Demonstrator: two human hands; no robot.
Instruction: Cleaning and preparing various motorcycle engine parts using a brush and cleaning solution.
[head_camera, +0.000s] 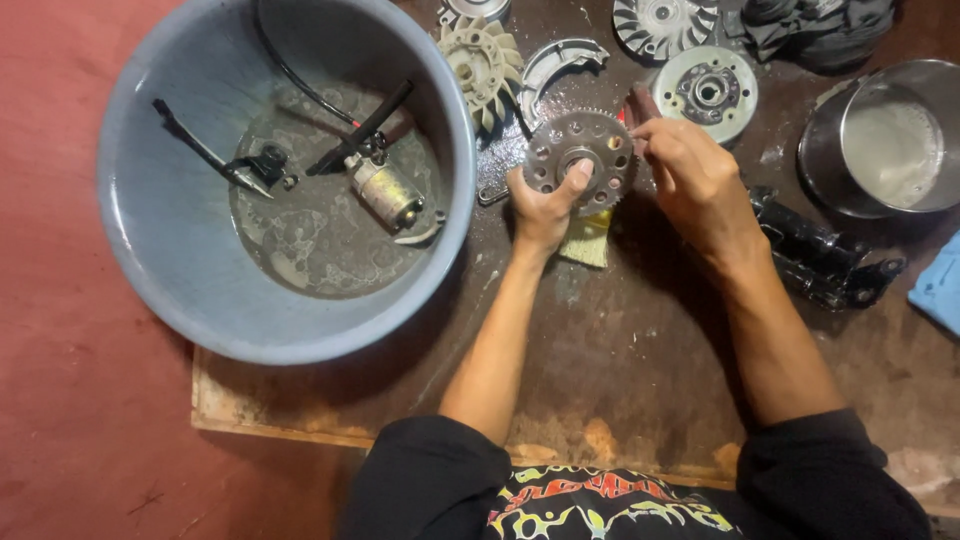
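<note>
My left hand grips a round toothed metal gear, thumb over its centre hole, holding it upright above a dark wet board. My right hand pinches the gear's right rim, with a reddish-brown handle of some tool showing behind its fingers. A yellow sponge lies just under the gear, partly hidden by my left hand.
A large grey basin of soapy water at left holds a small motor and black levers. Behind lie a cream fan wheel, a brake shoe, a round plate, a steel pot and a black part.
</note>
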